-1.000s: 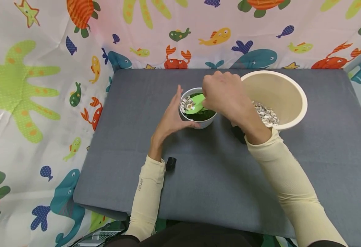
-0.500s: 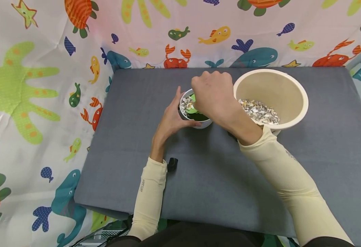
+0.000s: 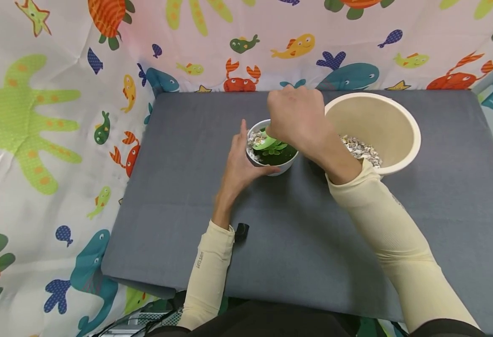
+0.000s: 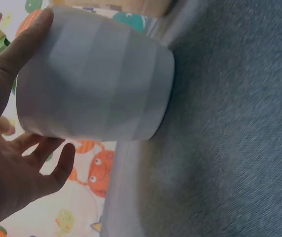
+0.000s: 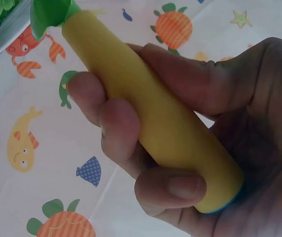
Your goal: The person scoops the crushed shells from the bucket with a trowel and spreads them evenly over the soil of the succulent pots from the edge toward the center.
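Note:
In the head view, a white flowerpot (image 3: 285, 167) stands on the table, holding a green rosette plant (image 3: 275, 149) in dark green fill. Pale shell-like chips (image 3: 255, 139) lie along its left side. My left hand (image 3: 239, 164) grips the pot from the left, thumb at the front; the left wrist view shows the pot's ribbed wall (image 4: 96, 79) between thumb and fingers. My right hand (image 3: 298, 117) is above the pot's right side, holding a small trowel with its green blade (image 3: 264, 142) over the chips. In the right wrist view, fingers wrap its yellow handle (image 5: 156, 118).
A large cream bucket (image 3: 412, 140) with more pale chips (image 3: 362, 150) stands right of the pot, partly behind my right forearm. Grey cloth covers the table (image 3: 179, 196). A curtain printed with sea animals (image 3: 212, 28) hangs behind and to the left.
My right hand moved left over the pot, then slightly back right and away from me. The trowel blade has shifted, and the rosette plant shows more clearly. My left hand still holds the pot.

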A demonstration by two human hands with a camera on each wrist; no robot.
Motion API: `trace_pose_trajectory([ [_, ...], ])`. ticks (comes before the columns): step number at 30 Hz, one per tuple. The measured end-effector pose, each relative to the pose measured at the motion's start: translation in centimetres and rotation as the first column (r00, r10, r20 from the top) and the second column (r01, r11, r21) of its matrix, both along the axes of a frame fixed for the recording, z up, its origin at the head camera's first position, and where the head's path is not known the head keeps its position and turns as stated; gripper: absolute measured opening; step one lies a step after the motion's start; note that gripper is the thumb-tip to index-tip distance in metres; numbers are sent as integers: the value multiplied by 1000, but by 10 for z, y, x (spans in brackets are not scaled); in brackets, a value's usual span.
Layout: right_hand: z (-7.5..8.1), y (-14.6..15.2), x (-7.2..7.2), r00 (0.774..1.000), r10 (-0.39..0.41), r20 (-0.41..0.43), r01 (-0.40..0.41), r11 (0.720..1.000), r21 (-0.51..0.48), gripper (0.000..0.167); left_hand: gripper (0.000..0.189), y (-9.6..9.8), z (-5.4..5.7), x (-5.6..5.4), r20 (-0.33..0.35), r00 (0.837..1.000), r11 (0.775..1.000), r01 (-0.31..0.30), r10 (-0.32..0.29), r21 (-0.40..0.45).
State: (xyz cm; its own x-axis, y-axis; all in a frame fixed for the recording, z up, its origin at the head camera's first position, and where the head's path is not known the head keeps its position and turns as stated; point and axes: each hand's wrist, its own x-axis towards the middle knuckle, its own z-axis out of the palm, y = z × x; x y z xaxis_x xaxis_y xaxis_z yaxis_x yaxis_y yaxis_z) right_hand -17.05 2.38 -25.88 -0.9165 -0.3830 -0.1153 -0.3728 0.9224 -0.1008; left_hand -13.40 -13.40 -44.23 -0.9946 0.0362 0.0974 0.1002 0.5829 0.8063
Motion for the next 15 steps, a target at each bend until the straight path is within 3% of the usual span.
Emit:
trace_pose_trajectory([
  [5, 1, 3, -3, 997, -21, 71, 21, 1000, -6, 16, 150, 11, -1, 6, -6, 997, 997, -75, 75, -28],
  [11, 2, 7, -2, 995, -18, 100, 21, 999, -24, 18, 154, 21, -2, 9, -19, 987, 986, -162, 161, -42],
  [15, 5, 9, -2, 996, -11, 92, 11, 1000, -5, 22, 161, 21, -6, 9, -44, 986, 987, -161, 160, -26],
])
